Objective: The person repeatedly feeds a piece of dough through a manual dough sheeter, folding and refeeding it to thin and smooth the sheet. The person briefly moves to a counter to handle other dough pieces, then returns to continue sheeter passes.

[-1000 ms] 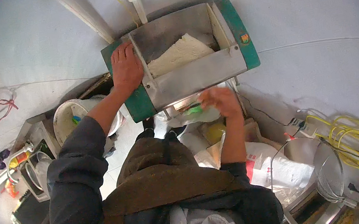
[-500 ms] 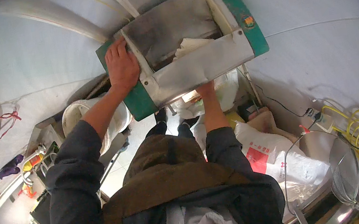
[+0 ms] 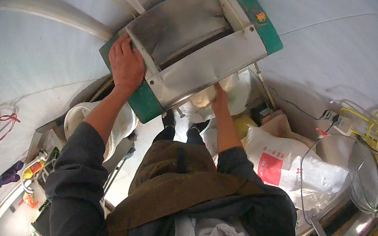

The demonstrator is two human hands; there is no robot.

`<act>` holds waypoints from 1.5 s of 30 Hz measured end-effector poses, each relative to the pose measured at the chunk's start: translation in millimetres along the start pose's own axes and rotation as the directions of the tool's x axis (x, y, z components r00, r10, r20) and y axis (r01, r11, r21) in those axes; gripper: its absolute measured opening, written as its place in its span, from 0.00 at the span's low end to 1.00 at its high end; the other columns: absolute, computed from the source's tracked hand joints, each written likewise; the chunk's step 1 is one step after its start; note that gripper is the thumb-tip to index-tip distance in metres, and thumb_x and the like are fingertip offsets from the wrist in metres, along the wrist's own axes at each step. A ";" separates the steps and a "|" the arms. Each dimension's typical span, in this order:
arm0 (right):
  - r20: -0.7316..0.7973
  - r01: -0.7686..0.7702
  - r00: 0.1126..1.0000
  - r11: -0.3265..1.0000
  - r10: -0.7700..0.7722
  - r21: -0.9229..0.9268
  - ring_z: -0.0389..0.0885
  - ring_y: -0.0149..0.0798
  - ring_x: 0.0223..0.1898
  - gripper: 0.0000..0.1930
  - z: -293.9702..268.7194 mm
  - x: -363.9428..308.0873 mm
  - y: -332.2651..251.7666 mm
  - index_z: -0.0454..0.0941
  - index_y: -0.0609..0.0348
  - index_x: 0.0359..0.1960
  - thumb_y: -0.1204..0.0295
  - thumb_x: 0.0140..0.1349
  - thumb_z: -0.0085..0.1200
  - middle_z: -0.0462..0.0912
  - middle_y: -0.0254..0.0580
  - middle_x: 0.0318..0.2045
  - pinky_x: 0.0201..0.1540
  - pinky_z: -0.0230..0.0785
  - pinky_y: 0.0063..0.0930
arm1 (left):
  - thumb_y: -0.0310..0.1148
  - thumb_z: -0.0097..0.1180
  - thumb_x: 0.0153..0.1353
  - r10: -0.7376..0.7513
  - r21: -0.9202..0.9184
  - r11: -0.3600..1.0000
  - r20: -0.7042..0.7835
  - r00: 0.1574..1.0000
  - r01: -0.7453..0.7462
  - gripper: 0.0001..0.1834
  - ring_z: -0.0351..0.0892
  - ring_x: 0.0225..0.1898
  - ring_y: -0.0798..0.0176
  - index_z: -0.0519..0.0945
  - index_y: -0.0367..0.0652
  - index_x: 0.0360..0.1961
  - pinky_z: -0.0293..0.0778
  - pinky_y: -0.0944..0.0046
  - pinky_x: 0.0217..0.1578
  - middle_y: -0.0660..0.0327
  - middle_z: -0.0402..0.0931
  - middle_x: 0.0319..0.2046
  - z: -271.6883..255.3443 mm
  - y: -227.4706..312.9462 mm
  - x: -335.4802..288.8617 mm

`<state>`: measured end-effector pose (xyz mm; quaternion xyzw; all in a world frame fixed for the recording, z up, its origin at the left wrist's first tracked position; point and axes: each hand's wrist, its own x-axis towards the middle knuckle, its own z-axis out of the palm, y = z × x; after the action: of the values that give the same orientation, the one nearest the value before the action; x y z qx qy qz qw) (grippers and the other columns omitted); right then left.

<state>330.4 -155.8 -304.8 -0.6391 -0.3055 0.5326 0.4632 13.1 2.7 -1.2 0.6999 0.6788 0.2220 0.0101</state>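
the left hand [image 3: 127, 64] lies flat on the left green end panel [image 3: 147, 105] of what looks like a dough sheeting machine [image 3: 208, 65], its fingers stretched out over the hopper's side and not wrapped around anything i can see. the right hand [image 3: 219, 97] is low under the machine's front steel edge, beside a pale, cream-coloured sheet that looks like dough [image 3: 202, 97]; the fingertips are lost behind that edge, so i cannot tell whether they pinch the sheet, bear it up from below or merely touch it. the sheet sits just below the front lip, between that lip and the floor, while the steel hopper [image 3: 178, 21] above shows bare walls and a dark slot at its base. to do this well, i'd judge, the right hand should support the sheet loosely with a spread palm, matching the pace at which it comes free rather than tugging, since soft dough could stretch or tear; its fingers are best kept well away from any rollers, and the left hand on the outer panel, clear of the slot. any rollers and the sheet's upper end are hidden by the housing. a whitish, translucent thing [image 3: 240, 92] behind the right wrist is hard to make out, and the white bucket [image 3: 118, 124] is partly covered by the left forearm.
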 end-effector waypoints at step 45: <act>0.163 0.314 0.946 0.914 -0.279 -0.258 0.88 0.48 0.45 0.19 43.7 -7.1 -377.8 0.83 0.66 0.55 0.63 0.72 0.66 0.88 0.53 0.44 0.55 0.80 0.41 | 0.28 0.53 0.65 -0.004 0.045 0.999 0.020 1.000 0.003 0.24 0.70 0.65 0.40 0.74 0.35 0.63 0.65 0.41 0.69 0.48 0.72 0.64 -4.2 -10.2 -6.2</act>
<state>325.4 -5.3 44.5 -0.6106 -0.4992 0.4455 0.4236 2.2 -3.6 -2.5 0.7009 0.6847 0.1995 0.0016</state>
